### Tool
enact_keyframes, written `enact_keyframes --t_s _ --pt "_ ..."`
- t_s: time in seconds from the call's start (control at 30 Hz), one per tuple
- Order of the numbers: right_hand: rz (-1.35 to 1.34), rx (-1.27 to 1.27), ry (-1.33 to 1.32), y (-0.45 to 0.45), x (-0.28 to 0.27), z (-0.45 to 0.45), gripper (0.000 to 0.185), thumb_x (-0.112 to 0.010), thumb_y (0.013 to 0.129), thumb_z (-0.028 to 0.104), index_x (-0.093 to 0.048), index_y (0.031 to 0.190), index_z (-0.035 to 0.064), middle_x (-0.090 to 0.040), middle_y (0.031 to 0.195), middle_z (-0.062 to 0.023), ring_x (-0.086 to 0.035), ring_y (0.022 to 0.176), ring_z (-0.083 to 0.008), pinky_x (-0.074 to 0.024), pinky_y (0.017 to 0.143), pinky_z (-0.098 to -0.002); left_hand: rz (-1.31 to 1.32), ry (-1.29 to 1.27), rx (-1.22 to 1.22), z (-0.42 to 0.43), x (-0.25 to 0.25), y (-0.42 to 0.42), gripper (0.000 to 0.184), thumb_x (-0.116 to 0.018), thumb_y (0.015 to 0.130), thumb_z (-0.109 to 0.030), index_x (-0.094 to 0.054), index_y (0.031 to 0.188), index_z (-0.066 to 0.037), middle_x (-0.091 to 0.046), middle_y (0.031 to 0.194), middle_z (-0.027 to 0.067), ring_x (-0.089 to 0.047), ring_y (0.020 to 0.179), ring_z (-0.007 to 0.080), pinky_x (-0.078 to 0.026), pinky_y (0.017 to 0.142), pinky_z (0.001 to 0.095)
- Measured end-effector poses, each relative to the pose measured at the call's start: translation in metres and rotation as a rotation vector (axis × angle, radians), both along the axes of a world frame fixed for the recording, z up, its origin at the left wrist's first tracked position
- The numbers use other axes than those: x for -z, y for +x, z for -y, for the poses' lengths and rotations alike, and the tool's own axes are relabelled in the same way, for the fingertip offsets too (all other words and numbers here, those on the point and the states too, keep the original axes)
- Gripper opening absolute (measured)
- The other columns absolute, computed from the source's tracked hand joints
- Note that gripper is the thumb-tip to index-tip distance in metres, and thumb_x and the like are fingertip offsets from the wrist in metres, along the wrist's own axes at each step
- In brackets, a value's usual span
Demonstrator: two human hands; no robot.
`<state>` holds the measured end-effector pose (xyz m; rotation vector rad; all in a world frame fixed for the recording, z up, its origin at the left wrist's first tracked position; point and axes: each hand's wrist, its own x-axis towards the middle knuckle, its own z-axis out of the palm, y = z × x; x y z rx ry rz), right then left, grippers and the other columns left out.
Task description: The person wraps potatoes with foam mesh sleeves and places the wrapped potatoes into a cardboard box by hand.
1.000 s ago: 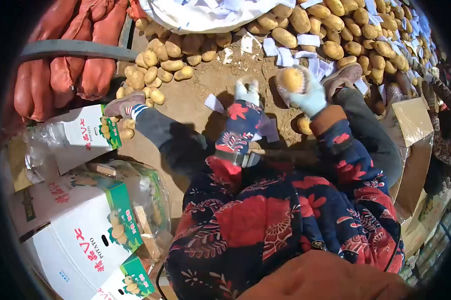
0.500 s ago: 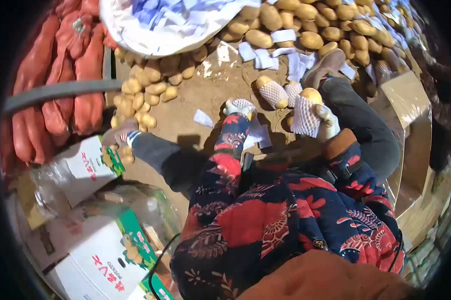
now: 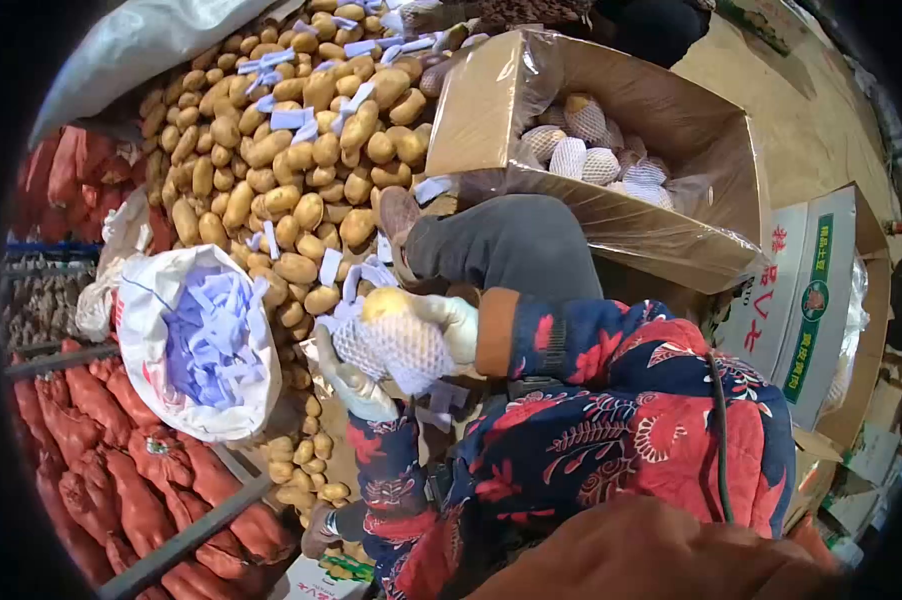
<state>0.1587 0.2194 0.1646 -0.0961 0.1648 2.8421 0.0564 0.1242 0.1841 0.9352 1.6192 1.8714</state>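
My right hand (image 3: pixel 458 327), in a pale glove, is closed round a potato in a white foam net (image 3: pixel 413 350); its bare yellow end shows. Just left of it, my left hand (image 3: pixel 356 385), also gloved, is wrapped round the lower side of another netted potato (image 3: pixel 354 342). The two netted potatoes touch between my hands. Flat lilac foam nets (image 3: pixel 369 275) lie on the ground beyond them. An open cardboard box (image 3: pixel 476 115) at the top holds several netted potatoes (image 3: pixel 599 165) inside clear plastic.
A large potato heap (image 3: pixel 271 150) spreads across the upper left. Nearer stands a white sack (image 3: pixel 141 345) of lilac nets. Red filled sacks (image 3: pixel 111 480) lie behind a grey metal bar (image 3: pixel 186 540) at lower left. A printed carton (image 3: pixel 811 300) stands at right. Dark clothing of another person shows at the top.
The view has swung right, bringing the box with netted potatoes into sight. My hands have come together, and my left hand now has a netted potato in it.
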Motion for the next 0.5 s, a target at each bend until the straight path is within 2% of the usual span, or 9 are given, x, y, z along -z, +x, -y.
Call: enact_keyframes --t_s 0.03,0.13,0.17,0.2,0.3,0.37,0.43,0.47,0.5 --pt "-0.054 0.025 0.047 0.011 -0.003 -0.011 0.06 -0.063 0.073 0.029 -0.043 0.123 0.0004 -0.049 0.122 -0.0169 -0.047 0.112 -0.0312 -0.0291 0.101 -0.0457 -0.031 0.091 -0.053 -0.003 0.008 -0.007 0.072 -0.045 0.084 -0.052 -0.024 0.132 -0.004 -0.039 0.126 0.0163 -0.047 0.108 0.0273 -0.042 0.09 0.0373" --pt "-0.111 0.05 -0.047 0.054 -0.03 -0.065 0.068 -0.066 0.07 0.033 -0.041 0.124 0.0 -0.044 0.126 -0.018 -0.041 0.117 -0.0317 -0.0265 0.103 -0.0448 0.011 -0.127 -0.094 -0.003 0.032 -0.017 0.05 -0.052 0.083 -0.023 -0.035 0.127 -0.006 -0.045 0.115 0.0123 -0.053 0.092 0.0197 -0.045 0.072 0.0266" --pt "-0.098 0.135 0.072 0.071 -0.04 -0.086 0.068 -0.067 0.07 0.031 -0.041 0.124 0.0012 -0.046 0.124 -0.016 -0.043 0.115 -0.0302 -0.0293 0.101 -0.0437 0.276 -0.199 -0.133 -0.005 0.04 -0.025 0.043 -0.051 0.084 -0.021 -0.041 0.123 -0.005 -0.046 0.11 0.0089 -0.054 0.084 0.0175 -0.045 0.065 0.0246" --pt "-0.082 0.218 0.191 0.089 -0.051 -0.108 0.067 -0.068 0.07 0.03 -0.04 0.124 0.0024 -0.047 0.123 -0.0139 -0.045 0.113 -0.0286 -0.0321 0.1 -0.0426 0.164 -0.237 -0.155 0.0 0.055 -0.025 0.039 -0.05 0.085 -0.022 -0.044 0.119 -0.005 -0.047 0.107 0.0076 -0.053 0.08 0.0156 -0.044 0.062 0.0235" --pt "0.13 0.197 0.747 0.145 -0.069 -0.19 0.076 -0.072 0.066 0.034 -0.037 0.126 0.0028 -0.047 0.121 -0.0125 -0.046 0.113 -0.0281 -0.0334 0.099 -0.0404 -0.042 -0.349 -0.186 0.043 0.133 -0.047 0.034 -0.049 0.086 -0.023 -0.048 0.115 -0.003 -0.049 0.102 0.0063 -0.053 0.074 0.0131 -0.044 0.058 0.0229" --pt "0.612 0.344 1.305 0.166 -0.048 -0.252 0.093 -0.075 0.055 0.051 -0.038 0.126 0.003 -0.037 0.13 -0.0138 -0.038 0.119 -0.0258 -0.0303 0.1 -0.0395 -0.137 -0.426 -0.204 0.059 0.153 -0.051 0.034 -0.049 0.087 -0.024 -0.049 0.113 -0.002 -0.051 0.099 0.0062 -0.053 0.072 0.0127 -0.045 0.057 0.0235" --pt "0.878 0.403 1.883 0.182 -0.016 -0.314 0.085 -0.076 0.054 0.046 -0.046 0.12 0.0025 -0.033 0.132 -0.0135 -0.037 0.119 -0.027 -0.031 0.099 -0.0397 0.019 -0.674 -0.233 0.08 0.158 -0.045 0.04 -0.05 0.085 -0.027 -0.051 0.11 0.004 -0.052 0.106 0.0148 -0.053 0.093 0.0219 -0.042 0.084 0.0334" --pt "1.038 0.331 2.178 0.182 -0.004 -0.331 0.08 -0.075 0.055 0.044 -0.049 0.118 0.0033 -0.031 0.133 -0.0145 -0.035 0.12 -0.0284 -0.0306 0.099 -0.0402 -0.184 -0.742 -0.161 0.089 0.165 -0.053 0.039 -0.051 0.084 -0.027 -0.052 0.109 0.003 -0.053 0.106 0.0169 -0.053 0.096 0.0256 -0.041 0.085 0.0356" --pt "1.161 0.255 2.485 0.179 0.008 -0.341 0.075 -0.074 0.056 0.043 -0.052 0.116 0.0041 -0.03 0.134 -0.0154 -0.033 0.122 -0.0298 -0.0302 0.099 -0.0408 -0.206 -0.786 -0.085 0.104 0.175 -0.056 0.039 -0.052 0.083 -0.026 -0.052 0.11 0.001 -0.052 0.107 0.0196 -0.051 0.099 0.0284 -0.04 0.087 0.0373"
